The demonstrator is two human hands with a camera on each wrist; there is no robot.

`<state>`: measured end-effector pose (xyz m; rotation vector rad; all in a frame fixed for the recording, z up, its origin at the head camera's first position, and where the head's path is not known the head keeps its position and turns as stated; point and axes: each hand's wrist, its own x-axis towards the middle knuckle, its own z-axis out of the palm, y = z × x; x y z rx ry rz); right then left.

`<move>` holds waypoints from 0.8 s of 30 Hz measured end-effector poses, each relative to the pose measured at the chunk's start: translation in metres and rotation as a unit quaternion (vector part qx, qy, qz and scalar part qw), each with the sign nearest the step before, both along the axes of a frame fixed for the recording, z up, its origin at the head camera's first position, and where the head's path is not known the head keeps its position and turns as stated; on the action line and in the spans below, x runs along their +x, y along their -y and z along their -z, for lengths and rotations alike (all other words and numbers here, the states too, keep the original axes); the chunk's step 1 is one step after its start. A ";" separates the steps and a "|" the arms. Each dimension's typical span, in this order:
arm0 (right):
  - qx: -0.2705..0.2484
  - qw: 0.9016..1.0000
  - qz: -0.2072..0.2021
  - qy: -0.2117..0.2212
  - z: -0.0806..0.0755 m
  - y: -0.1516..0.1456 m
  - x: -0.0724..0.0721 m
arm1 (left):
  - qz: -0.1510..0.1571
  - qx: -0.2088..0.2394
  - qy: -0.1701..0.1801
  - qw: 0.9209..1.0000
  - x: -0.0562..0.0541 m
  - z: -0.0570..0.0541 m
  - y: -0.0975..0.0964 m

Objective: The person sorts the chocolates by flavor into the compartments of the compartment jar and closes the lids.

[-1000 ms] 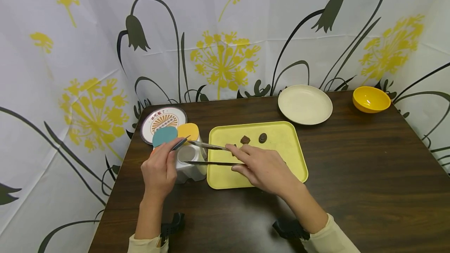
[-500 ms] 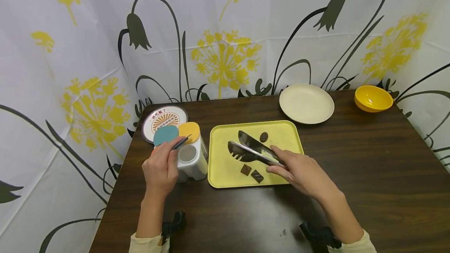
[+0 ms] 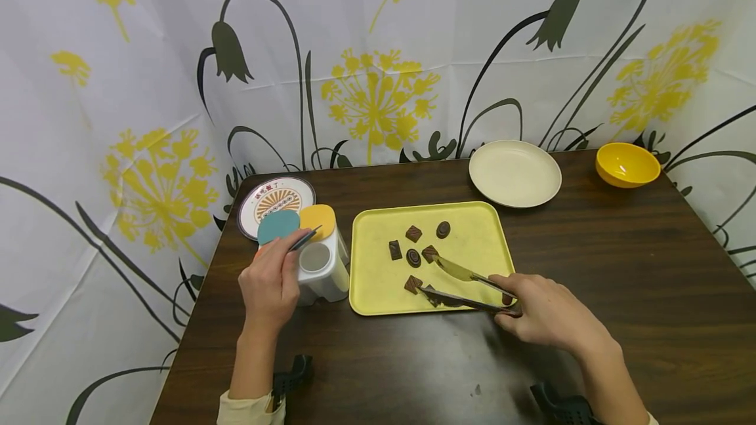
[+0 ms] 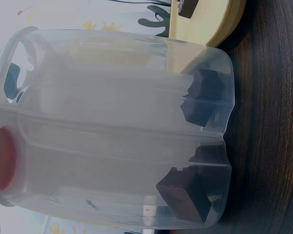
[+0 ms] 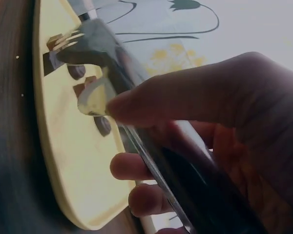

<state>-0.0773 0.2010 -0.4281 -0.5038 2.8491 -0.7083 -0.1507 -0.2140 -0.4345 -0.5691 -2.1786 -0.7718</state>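
My left hand [image 3: 268, 284] pinches a dark grey lid [image 3: 303, 240] that stands raised beside an uncovered round opening of the white, translucent storage container [image 3: 331, 283]. Teal [image 3: 277, 225] and yellow lids [image 3: 317, 220] cover other compartments. Dark chocolate pieces [image 4: 185, 192] lie at the container's bottom in the left wrist view. My right hand [image 3: 555, 313] grips metal tongs [image 3: 461, 271] over the front right of the yellow tray [image 3: 369, 297]. The tongs' tips are spread, close to a square chocolate [image 3: 430, 254] and another at the front [image 3: 413, 284]. Several chocolates lie on the tray.
Behind the container lies a patterned plate [image 3: 260, 197]. A cream plate [image 3: 515, 174] and a yellow bowl [image 3: 627, 166] stand at the back right of the dark wooden table [image 3: 620, 267]. A flower-printed curtain [image 3: 378, 18] hangs behind the table's far edge.
My right hand has carried the tongs from over the container's opening to the right, down to the chocolates on the tray, with the tips spread. My left hand has kept its place.
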 end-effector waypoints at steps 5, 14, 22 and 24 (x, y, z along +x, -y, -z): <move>-0.010 1.000 -0.015 -0.012 0.007 0.001 0.002 | -0.004 -0.002 0.000 1.000 0.001 0.000 0.000; 0.003 1.000 0.005 -0.011 0.009 0.003 0.002 | -0.003 -0.002 0.004 1.000 0.001 0.000 0.000; 0.022 1.000 0.014 0.001 0.008 0.003 0.000 | -0.005 -0.003 0.004 1.000 0.000 0.000 0.000; 0.023 1.000 0.015 -0.001 0.009 0.002 0.001 | -0.004 -0.003 0.005 1.000 0.000 0.000 0.000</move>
